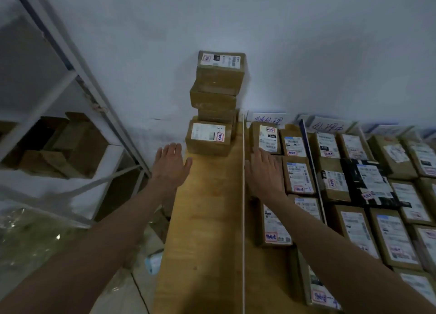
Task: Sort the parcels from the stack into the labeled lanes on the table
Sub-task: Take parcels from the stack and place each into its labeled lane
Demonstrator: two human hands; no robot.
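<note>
While both hands' fingers splay released | left hand (170, 164), right hand (262, 170) | boxy cardboard stack (215, 94)

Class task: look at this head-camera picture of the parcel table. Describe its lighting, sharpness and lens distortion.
Head view: dim, bluish, even light with only soft shadows; wide-angle bending makes the white metal shelf frame lean and the forearms flare toward the corners; the labels on the tall stack of brown cardboard parcels are too soft to read; the left hand and right hand are slightly smeared.
</note>
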